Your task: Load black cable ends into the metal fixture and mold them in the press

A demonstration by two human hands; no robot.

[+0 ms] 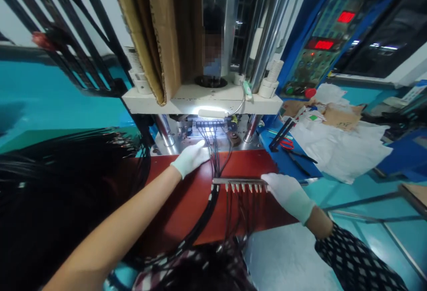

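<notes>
Both my hands wear white gloves. My left hand [191,157] reaches forward over the red work surface [187,202], its fingers closed around a bundle of black cables [215,148] that run into the lit mould [209,124] of the machine. My right hand [288,193] grips the right end of a metal bar fixture [238,181] lying on the red surface. A row of several white connectors hangs along the bar, and dark cables [236,213] trail from them toward me.
A big bunch of black cables [66,179] lies at the left. The press has a white platform [200,97] with cardboard [156,28] on it. A blue control panel [320,37] with red displays stands right. Red-handled pliers [288,144] and white bags [336,148] lie beyond.
</notes>
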